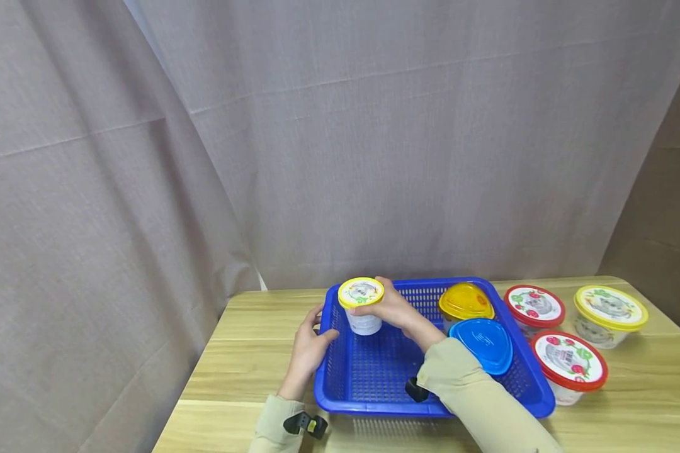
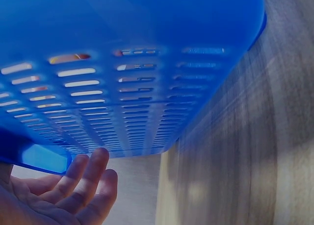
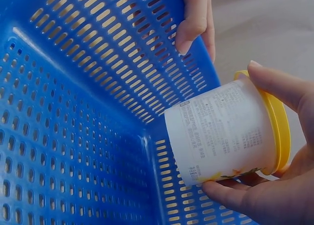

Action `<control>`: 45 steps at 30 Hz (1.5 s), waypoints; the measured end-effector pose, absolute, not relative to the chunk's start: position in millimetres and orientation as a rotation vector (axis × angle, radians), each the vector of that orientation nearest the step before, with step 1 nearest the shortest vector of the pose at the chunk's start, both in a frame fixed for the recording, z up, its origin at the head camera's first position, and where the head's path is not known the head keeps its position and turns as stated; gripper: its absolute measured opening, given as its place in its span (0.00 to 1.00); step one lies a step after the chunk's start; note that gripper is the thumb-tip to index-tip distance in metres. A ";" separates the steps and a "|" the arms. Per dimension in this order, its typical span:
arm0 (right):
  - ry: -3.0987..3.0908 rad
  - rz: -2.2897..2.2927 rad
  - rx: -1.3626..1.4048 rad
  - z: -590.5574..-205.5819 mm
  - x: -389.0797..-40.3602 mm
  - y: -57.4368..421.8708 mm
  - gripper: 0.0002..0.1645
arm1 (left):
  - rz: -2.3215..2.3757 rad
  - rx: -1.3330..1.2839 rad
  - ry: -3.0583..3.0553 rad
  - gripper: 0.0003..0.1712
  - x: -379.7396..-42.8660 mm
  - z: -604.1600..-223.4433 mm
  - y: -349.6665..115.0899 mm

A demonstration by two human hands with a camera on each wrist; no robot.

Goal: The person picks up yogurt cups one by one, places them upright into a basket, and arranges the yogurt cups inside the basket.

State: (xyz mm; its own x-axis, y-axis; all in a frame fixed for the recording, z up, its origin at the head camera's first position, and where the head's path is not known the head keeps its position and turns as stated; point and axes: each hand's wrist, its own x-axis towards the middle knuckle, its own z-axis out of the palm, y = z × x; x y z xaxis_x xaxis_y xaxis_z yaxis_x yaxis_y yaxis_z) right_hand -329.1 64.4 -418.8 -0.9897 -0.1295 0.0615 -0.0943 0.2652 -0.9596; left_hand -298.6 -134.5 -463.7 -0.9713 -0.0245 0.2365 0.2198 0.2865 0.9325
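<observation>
A blue perforated plastic basket (image 1: 385, 377) sits on the table. My left hand (image 1: 308, 346) holds its left rim, the thumb over the edge and the fingers outside; the left wrist view shows these fingers (image 2: 93, 181) beside the slotted wall. In my right hand (image 1: 396, 308) is a white plastic tub with a yellow lid (image 1: 364, 318), above the far left corner of the basket. The right wrist view shows this tub (image 3: 221, 132) tilted, with thumb and fingers around its lid end. Inside the basket's right side are a yellow-lidded container (image 1: 466, 302) and a blue-lidded container (image 1: 484, 346).
Right of the basket stand two red-lidded tubs, one far (image 1: 535, 306) and one near (image 1: 569, 362), and a larger yellow-lidded tub (image 1: 610, 311). The wooden table (image 1: 232, 352) extends left of the basket. A grey curtain (image 1: 374, 157) hangs behind the table.
</observation>
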 end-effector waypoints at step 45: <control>2.493 -1.617 -0.330 -430.6 -323.5 63.1 0.67 | -1.729 -0.165 -2.354 0.40 -298.8 -466.0 -134.8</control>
State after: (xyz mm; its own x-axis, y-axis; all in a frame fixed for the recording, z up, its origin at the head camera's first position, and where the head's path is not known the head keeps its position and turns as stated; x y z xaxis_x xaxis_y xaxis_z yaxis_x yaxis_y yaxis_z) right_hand -323.5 63.1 -430.6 -0.9642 -0.2649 -0.0077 -0.1011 0.3943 -0.9134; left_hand -298.8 -134.8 -466.0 -0.9704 -0.0374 0.2385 0.2164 0.3032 0.9280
